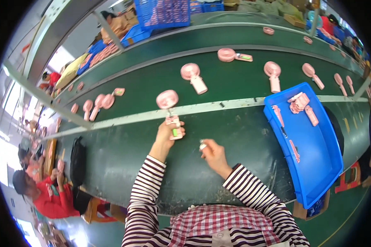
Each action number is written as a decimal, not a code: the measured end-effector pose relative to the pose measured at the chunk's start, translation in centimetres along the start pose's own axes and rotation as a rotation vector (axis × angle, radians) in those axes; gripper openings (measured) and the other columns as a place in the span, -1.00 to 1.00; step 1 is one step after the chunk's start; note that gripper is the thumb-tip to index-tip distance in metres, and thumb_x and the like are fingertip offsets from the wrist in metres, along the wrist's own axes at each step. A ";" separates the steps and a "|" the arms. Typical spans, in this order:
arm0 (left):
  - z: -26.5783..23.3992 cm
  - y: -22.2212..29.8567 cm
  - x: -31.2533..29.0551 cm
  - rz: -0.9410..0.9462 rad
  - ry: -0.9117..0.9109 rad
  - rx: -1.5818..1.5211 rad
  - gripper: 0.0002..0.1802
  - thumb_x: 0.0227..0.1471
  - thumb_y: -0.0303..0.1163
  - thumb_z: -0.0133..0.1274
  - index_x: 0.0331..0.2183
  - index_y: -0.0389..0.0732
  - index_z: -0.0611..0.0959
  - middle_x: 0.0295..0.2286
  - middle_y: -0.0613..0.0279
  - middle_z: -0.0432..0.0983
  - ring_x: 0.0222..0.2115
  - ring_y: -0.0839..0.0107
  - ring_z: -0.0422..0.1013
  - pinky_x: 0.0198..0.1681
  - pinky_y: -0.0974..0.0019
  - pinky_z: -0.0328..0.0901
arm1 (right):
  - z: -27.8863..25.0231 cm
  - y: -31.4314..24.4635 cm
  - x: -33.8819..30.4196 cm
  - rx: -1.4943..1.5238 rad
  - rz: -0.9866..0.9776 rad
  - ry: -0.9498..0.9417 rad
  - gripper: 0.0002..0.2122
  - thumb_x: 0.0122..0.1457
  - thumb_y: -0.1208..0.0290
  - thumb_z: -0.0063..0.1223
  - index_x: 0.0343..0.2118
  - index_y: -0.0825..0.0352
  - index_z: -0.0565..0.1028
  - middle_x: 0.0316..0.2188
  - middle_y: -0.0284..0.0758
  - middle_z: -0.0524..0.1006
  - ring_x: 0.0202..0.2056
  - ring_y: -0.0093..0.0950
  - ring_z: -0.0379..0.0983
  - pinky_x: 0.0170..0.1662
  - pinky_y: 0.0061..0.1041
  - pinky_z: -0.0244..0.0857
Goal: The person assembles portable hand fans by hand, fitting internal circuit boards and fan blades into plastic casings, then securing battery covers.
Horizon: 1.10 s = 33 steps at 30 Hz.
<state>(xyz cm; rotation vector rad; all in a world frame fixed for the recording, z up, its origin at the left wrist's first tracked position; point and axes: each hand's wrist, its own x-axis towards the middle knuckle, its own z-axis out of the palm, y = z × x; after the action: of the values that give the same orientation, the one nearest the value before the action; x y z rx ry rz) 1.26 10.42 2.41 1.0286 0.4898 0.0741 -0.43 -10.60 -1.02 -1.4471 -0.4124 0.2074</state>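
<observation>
My left hand [164, 135] is closed around the open handle of a pink handheld fan [167, 99]. The fan's round head points away from me, and a bright green patch shows inside the handle. To the right of it, my right hand [214, 157] hovers over the green work surface [185, 177] with its fingers pinched together. Something small and whitish shows at those fingertips, too small to name. Both hands are on the near side of the pale metal rail [132, 119].
A blue tray [319, 164] with several pink plastic parts stands at my right. Past the rail, several pink fans lie on a green conveyor belt [148, 78]. A metal post [41, 92] slants up on the left. A person in red [49, 197] sits at the left.
</observation>
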 end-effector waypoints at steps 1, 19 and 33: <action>-0.1 -0.7 -1.0 -0.018 0.014 -0.001 -0.67 -0.16 -0.64 -0.14 -0.24 -0.24 0.37 -0.44 0.04 0.45 -0.56 0.23 0.42 -0.54 0.17 0.41 | 0.1 -0.5 -0.1 0.052 0.040 0.026 -0.79 0.05 0.52 -0.03 -0.23 0.43 0.38 -0.62 -0.34 0.43 -0.65 -0.61 0.35 -0.58 -0.61 0.27; 3.8 -9.0 -16.3 -0.334 -0.144 -0.147 -0.69 -0.11 -0.61 -0.06 -0.22 -0.27 0.35 -0.45 0.04 0.47 -0.56 0.31 0.45 -0.51 0.29 0.43 | 2.8 -4.8 3.7 -1.124 -0.199 -0.063 -0.18 -0.28 0.20 0.22 0.03 0.52 0.07 -0.03 0.03 0.15 -0.03 -0.03 0.11 -0.07 -0.22 0.17; 5.2 -8.9 -17.1 -0.334 -0.244 -0.022 -0.62 -0.11 -0.59 -0.06 -0.15 -0.26 0.35 -0.47 0.10 0.46 -0.57 0.32 0.44 -0.51 0.34 0.41 | -0.3 -5.0 0.7 0.835 0.480 -0.033 -0.62 0.11 0.20 -0.17 -0.07 0.33 0.29 -0.19 -0.26 0.42 -0.21 -0.43 0.41 -0.23 -0.39 0.36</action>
<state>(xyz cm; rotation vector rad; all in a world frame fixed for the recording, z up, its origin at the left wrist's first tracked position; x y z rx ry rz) -13.27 -3.26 3.19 0.9078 0.4308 -0.3388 -0.25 -11.21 4.03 -0.6910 0.0253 0.7006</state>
